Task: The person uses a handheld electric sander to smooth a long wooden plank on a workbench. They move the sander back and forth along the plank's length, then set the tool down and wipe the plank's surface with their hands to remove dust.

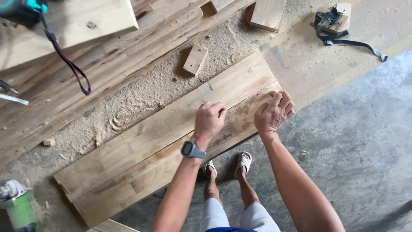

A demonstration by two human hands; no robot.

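Head view showed the left hand (209, 120) fisted and right hand (273, 112) flat, fingers together, on the wooden panel (141, 150). Firm, even pressure near that panel's right end seemed wise.

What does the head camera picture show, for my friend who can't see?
Two bare hands, left hand and right hand, press on a long wooden board lying among sawdust. A small wood block lies beyond it.

wristwatch (192, 150): dark, left wrist | arms: bare | trousers (234, 217): white | sandals (243, 162): pale
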